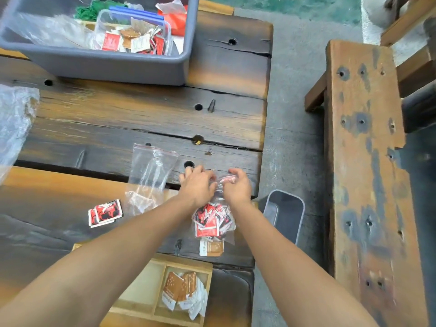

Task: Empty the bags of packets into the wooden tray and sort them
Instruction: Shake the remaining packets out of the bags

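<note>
- The left hand [197, 185] and right hand [237, 187] meet over the right part of the table [118, 119], each with fingers curled, pinching the mouth of a clear bag [213, 223].
- The bag lies on the table with its mouth at the far end, between the hands. Its body runs back toward the person between the wrists, packed with red packets [207, 226].
- Just near of the bag, one orange packet [211, 248] lies loose on the wood.
- An empty bag [151, 171] lies flat just left of the left hand, its red-lined mouth at the far end.
- A small red stack [105, 212] sits left of the empty bag's near end.
- The tray [188, 266] is at the near edge, below the forearms. Its right compartment holds orange and white packets [182, 292], and the compartment to the left shows bare wood.
- A grey bin [106, 62] stands at the far left of the table, holding a clear box [106, 22] of mixed packets, plastic, and green and red things.
- Crumpled plastic [14, 121] is at the left edge.
- A grey tub [284, 213] stands on the floor just right of the table, and a bench [368, 161] stands further right.
</note>
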`<state>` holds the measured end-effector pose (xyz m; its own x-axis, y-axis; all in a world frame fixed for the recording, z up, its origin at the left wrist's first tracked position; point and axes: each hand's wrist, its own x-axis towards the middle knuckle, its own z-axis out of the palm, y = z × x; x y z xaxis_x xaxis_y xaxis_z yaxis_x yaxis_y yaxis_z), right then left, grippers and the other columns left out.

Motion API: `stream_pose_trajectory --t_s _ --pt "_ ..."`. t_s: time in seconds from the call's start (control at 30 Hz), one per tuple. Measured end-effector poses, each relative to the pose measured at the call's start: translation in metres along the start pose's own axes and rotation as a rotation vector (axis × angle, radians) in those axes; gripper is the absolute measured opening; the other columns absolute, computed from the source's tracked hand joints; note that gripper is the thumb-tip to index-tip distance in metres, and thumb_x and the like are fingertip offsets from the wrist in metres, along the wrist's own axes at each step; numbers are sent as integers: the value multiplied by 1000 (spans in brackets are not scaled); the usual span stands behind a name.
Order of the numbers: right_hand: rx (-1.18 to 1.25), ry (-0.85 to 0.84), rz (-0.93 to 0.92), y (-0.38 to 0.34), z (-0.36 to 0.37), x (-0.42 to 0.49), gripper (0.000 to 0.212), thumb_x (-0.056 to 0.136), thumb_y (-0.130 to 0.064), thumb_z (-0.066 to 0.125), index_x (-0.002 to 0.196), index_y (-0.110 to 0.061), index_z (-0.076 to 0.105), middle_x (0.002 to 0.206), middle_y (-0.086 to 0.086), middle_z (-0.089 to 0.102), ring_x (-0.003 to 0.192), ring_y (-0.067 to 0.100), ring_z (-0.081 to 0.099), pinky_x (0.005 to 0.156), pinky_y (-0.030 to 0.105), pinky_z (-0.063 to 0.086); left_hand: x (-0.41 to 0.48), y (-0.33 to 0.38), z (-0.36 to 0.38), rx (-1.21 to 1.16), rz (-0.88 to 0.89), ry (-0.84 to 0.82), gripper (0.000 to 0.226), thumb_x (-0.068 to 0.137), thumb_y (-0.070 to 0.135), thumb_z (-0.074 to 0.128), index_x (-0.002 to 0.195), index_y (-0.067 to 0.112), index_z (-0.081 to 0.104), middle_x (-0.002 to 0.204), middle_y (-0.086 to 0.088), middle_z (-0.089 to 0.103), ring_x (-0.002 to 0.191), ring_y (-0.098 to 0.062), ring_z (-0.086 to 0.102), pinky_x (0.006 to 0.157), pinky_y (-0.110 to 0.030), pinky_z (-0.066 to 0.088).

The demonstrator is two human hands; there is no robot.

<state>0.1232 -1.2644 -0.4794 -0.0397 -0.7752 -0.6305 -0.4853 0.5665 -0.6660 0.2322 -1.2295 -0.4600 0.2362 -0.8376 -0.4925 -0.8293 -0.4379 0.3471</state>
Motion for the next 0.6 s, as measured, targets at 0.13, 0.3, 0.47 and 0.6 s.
stream_pose_trajectory --t_s 0.13,0.3,0.47,0.6 --pt "66 -84 -42 2 -5 -6 46 91 -4 62 128 -31 56 116 6 66 94 22 66 89 42 57 -13 -7 -2 -102 6 8 10 93 37 57 91 28 52 102 5 57 102 -19 54 99 -45 36" --pt "32 -148 -138 -7 -14 -27 44 93 -3 58 131 -24 55 117 7 65 86 20 63 72 32 54 -42 -8 -17 -361 -59 34 16 94 29 60 107 22 55 86 2 67 85 -21 64 79 -34 50" --pt "-206 -145 -335 -25 -18 -70 40 92 -6 57 131 -16 57 101 0 62 99 25 65 89 40 54 -81 -12 -38 -399 -85 71 14 95 15 60 87 23 67 78 5 69 74 -13 63 59 -20 41" --pt "-395 -51 -458 -32 -14 -113 44 92 -21 64 134 -20 52 118 2 61 118 22 52 102 41 44 -116 -15 -53 -398 -138 166 11 93 16 66 84 22 67 81 5 66 77 -12 60 71 -23 42"
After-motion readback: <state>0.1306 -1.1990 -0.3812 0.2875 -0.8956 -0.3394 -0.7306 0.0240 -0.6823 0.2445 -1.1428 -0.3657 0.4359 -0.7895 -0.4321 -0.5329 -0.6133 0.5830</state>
